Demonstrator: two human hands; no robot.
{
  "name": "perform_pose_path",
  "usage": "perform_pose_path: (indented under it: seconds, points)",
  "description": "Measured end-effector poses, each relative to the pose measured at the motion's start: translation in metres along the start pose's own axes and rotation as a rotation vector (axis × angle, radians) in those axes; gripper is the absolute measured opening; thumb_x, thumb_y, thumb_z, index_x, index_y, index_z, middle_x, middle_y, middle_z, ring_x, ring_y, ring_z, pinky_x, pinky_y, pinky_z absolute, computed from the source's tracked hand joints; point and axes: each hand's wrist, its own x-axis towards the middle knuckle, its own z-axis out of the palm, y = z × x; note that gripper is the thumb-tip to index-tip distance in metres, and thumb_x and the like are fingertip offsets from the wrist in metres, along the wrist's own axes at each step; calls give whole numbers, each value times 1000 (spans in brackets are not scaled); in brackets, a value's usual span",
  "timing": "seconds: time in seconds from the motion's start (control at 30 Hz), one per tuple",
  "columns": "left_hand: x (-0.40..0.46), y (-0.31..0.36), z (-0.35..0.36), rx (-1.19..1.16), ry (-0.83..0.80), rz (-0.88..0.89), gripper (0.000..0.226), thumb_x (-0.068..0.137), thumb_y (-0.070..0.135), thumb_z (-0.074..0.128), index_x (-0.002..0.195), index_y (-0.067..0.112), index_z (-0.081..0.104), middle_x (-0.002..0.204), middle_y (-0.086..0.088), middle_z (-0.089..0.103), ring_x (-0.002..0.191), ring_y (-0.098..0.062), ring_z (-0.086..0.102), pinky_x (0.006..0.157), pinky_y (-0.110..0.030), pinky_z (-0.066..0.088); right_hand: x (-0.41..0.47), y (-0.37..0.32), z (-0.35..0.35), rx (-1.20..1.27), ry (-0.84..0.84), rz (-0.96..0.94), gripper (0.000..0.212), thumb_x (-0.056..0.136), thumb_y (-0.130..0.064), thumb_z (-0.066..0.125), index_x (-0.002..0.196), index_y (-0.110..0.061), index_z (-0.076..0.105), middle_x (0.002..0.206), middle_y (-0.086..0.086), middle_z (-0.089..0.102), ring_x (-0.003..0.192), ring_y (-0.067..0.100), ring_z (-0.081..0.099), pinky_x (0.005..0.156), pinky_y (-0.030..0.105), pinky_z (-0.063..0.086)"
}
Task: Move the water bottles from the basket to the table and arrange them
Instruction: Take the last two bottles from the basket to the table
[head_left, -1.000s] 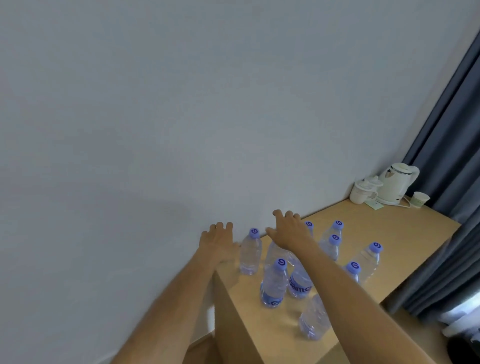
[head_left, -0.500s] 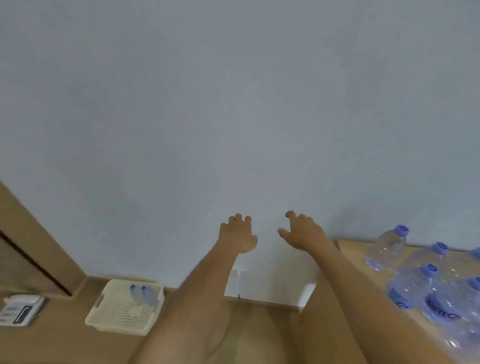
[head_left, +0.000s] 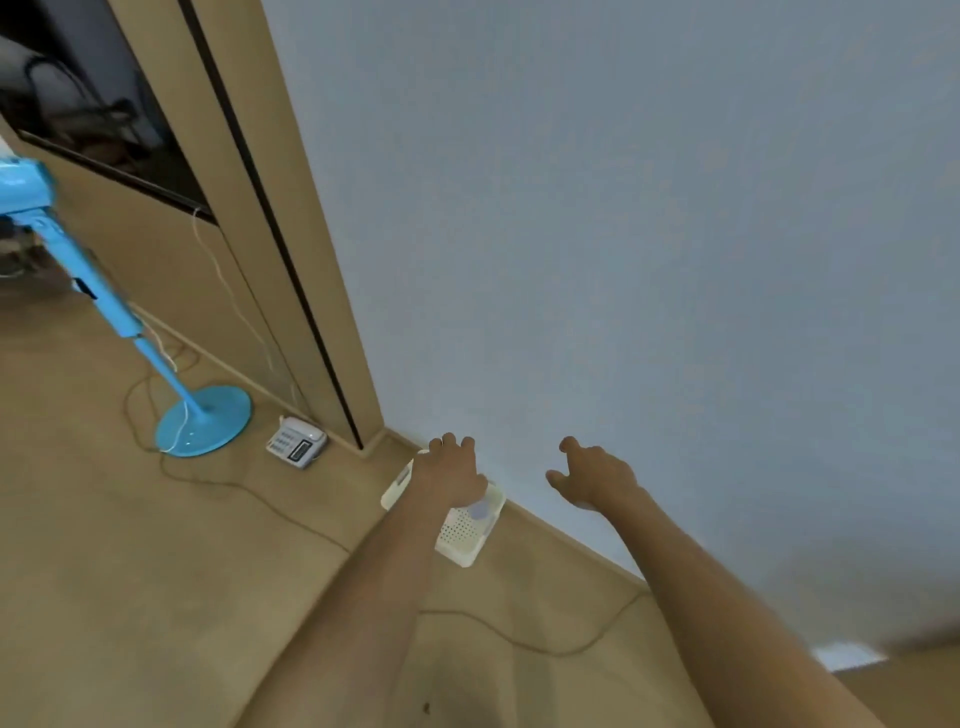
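The view has swung left since half a second ago: the tabletop and its standing bottles have gone out of frame, and the corner of the room has come in. The basket (head_left: 464, 540), earlier small at the lower left, now lies near the middle of the view on the floor (head_left: 130, 571), close against the skirting of the pale wall (head_left: 623, 234). A blurred blue bottle cap (head_left: 480, 511) shows inside it at the end nearer the wall; how many bottles lie there cannot be told.

The left hand (head_left: 453, 475) now reaches out in front of the basket and hides its far end from the camera. Its fingers are loosely spread and slightly curled, and it holds nothing; whether it touches the basket cannot be told. The right hand (head_left: 592, 478) hangs to the right, in front of the wall, well apart from the basket, fingers open and relaxed, thumb out, also holding nothing.

Newly in view on the left are a blue standing fan (head_left: 202, 421) with its round base on the floor, a white telephone (head_left: 297, 441) just beside the base, a wooden wall panel (head_left: 291, 260), and a thin cable (head_left: 519, 642) trailing across the floor beneath both forearms.
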Motion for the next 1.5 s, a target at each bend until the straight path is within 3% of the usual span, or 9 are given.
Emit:
perform_pose_path:
  seconds: [0.2,0.33,0.47,0.77,0.9,1.13,1.3,1.5]
  points:
    - [35,-102,1,-95,-36,-66,59,95,34,45,146,11,28,153,-11,27,132,-26,43,97,-34,43,53,-96,24,-52,-68,-19,53,97,-43,42,141,-15,32,126,9,58,112,26,60,84,32,47]
    - [58,-134,3,-64,-62,-72,56,95,34,46,144,12,31,150,-9,29,131,-25,42,94,-34,43,83,-125,31,-65,-84,-7,52,97,-42,42,140,-15,33,126,8,59,111,26,60,84,32,48]
    - [88,-154,0,-35,-103,-58,51,94,34,45,139,13,35,142,-9,37,129,-25,40,90,-35,42,116,-137,35,-57,-90,11,49,97,-40,42,138,-14,35,124,8,60,108,26,61,82,32,48]
    - [189,-170,-12,38,-172,-19,53,95,33,43,142,11,32,150,-8,29,135,-25,38,94,-37,43,213,-133,60,42,-143,80,48,97,-39,42,138,-14,36,121,6,60,105,24,62,81,31,50]
    - [237,-173,-4,43,-212,-9,49,94,32,45,138,12,36,144,-9,35,127,-26,44,92,-36,43,258,-130,81,80,-194,122,46,97,-38,41,137,-15,36,123,8,57,109,26,60,82,32,48]
    - [310,-182,46,82,-305,76,50,95,30,44,141,12,33,148,-9,32,133,-27,37,98,-39,42,310,-123,146,123,-254,173,59,96,-39,46,146,-13,27,141,14,41,128,30,46,100,36,43]
    - [368,-191,105,161,-354,160,42,95,25,44,135,12,37,134,-11,41,124,-28,43,94,-39,44,355,-115,208,156,-304,265,59,96,-40,45,146,-15,26,139,13,41,126,32,43,97,39,44]
    - [445,-204,201,216,-444,224,47,94,23,46,138,11,34,136,-13,39,126,-30,41,95,-41,43,414,-100,311,199,-359,352,56,96,-37,46,144,-14,28,137,14,43,124,32,45,97,41,45]
